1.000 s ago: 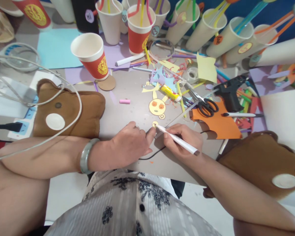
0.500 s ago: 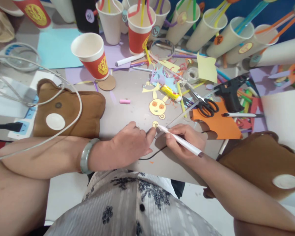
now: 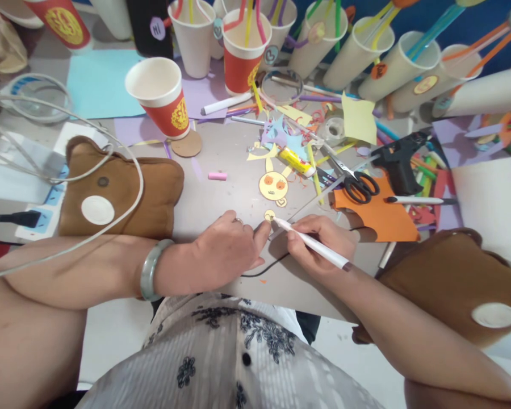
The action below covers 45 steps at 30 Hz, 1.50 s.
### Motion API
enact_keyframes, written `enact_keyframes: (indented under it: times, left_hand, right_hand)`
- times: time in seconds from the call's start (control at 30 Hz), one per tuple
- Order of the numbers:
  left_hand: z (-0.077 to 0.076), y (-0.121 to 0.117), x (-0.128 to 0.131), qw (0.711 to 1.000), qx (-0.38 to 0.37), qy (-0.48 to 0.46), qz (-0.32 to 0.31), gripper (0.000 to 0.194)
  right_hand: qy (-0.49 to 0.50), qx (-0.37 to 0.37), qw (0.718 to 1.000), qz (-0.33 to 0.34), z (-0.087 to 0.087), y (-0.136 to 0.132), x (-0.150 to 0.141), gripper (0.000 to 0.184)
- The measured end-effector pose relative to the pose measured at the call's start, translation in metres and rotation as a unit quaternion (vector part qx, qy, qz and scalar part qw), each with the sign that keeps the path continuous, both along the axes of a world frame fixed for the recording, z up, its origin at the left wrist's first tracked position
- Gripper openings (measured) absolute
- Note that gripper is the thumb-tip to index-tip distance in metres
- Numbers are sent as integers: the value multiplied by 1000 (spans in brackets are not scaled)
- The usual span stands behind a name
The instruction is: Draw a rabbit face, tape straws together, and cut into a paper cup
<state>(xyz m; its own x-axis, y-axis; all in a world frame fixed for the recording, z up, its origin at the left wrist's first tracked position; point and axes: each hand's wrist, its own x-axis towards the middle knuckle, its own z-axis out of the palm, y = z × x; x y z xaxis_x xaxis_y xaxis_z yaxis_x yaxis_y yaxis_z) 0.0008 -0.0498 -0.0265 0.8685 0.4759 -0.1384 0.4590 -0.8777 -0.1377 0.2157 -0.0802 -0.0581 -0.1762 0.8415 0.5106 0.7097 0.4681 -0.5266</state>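
My right hand (image 3: 323, 244) is closed round a white marker pen (image 3: 319, 247), its tip touching a small yellow paper circle (image 3: 269, 215). A dark curved line shows on that circle. My left hand (image 3: 219, 250) is palm down on the table, index finger stretched out to the circle's lower edge, thumb apart and other fingers partly curled. Just beyond lies a yellow paper rabbit face (image 3: 273, 185) with orange eyes, and against its lower right a small yellow piece (image 3: 281, 202) with a heart drawn on it.
A pink cap (image 3: 217, 176), a glue stick (image 3: 296, 161), scissors (image 3: 357, 182), a black glue gun (image 3: 402, 162) and orange paper (image 3: 378, 218) surround the work. A red-and-white paper cup (image 3: 162, 102) stands behind. Brown bear-shaped cushions (image 3: 153, 193) flank both sides; a white cable (image 3: 140, 170) loops over the left one.
Both hands and the marker pen stay nearly in place, with the tip still on the small circle. The whole view has shifted very slightly.
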Motion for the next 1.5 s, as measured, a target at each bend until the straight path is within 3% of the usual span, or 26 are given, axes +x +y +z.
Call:
enact_keyframes:
  times: [1.5]
  left_hand:
    - [2,0,0,1000,-2,8,0,72]
  right_hand:
    - [7,-7,1000,7,-1,2,0,8]
